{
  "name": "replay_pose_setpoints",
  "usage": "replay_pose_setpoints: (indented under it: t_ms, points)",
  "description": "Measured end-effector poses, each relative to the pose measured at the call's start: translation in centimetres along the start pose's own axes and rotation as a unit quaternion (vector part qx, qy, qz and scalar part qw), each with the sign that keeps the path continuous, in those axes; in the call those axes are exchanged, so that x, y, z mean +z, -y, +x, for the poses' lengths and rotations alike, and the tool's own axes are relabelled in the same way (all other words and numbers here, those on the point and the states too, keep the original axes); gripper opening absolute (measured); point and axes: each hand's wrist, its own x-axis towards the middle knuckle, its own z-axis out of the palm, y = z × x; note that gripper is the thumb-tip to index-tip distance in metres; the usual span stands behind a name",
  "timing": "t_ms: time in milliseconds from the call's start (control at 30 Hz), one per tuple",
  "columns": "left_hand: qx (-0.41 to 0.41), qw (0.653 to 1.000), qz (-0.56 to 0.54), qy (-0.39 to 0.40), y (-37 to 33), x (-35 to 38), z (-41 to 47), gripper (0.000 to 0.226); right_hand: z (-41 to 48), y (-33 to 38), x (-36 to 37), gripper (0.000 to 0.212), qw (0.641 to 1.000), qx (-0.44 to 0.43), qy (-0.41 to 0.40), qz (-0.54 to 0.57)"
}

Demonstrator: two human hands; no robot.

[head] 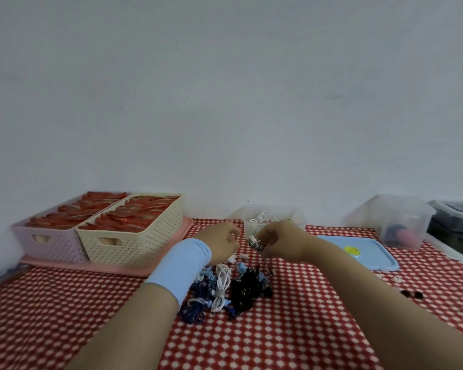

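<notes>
Your right hand [281, 243] pinches a small black-and-white cord bundle [255, 241], held up off the worktop [278, 329], just in front of the clear tub [297, 214]. Your left hand [223, 240] sits just beside the bundle with its fingers curled; you cannot tell whether it grips anything. Directly below both hands lies the pile of cords [225, 287]. To your left, the cream basket [145, 236] and the edge of its pink tray [91, 265] are near your left wrist. To your right, the blue lid [372, 252] lies close by your forearm. Bare checked cloth lies on the near side of the pile.
</notes>
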Motion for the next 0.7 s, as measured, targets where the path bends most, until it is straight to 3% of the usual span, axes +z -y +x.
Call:
replay_pose_setpoints:
  t_ms: [167,300,433,567,700]
  points:
    - [0.028,0.977,-0.207,-0.051,-1.8,0.7,0.4,0.045,-1.8,0.1,-1.7,0.023,0.981,-0.015,-0.015,0.193]
    - [0.029,0.934,-0.346,-0.089,-4.2,1.2,0.3,0.022,-3.5,-0.7,-2.9,0.036,0.960,-0.012,-0.012,0.280]
    - [0.025,0.887,-0.457,-0.066,-7.0,2.2,0.1,0.016,-6.3,-2.4,-4.4,0.036,0.920,0.004,0.005,0.391]
    - [0.032,0.885,-0.462,-0.043,-9.3,4.1,0.2,0.012,-9.4,-4.6,-5.8,0.021,0.930,0.026,0.020,0.366]
    - [0.040,0.937,-0.344,-0.051,-10.9,6.4,0.2,0.017,-11.5,-6.4,-7.1,0.013,0.961,0.077,0.001,0.266]
